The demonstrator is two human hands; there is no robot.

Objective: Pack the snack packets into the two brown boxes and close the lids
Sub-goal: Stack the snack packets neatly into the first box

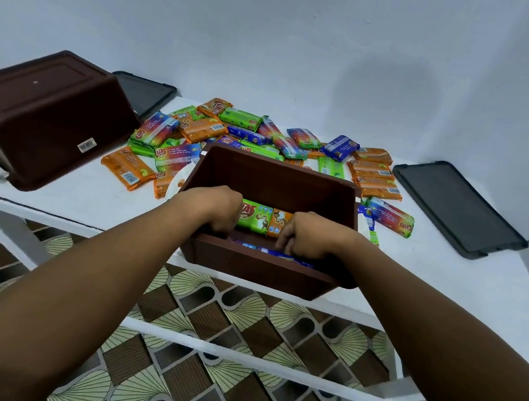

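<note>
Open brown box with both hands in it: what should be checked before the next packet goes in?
1. The open brown plastic box stands upright on the white table: ok.
2. Room left inside: ok, the far wall is bare above the packed packets.
3. The left hand and right hand free: not ok, both are in the box, fingers curled. What they grip: cannot tell.
4. The loose colourful snack packets wait behind the box: ok.
5. The second brown plastic box ready: not ok, it lies overturned.
6. The dark grey flat lid and second dark grey lid on the table: ok.
</note>
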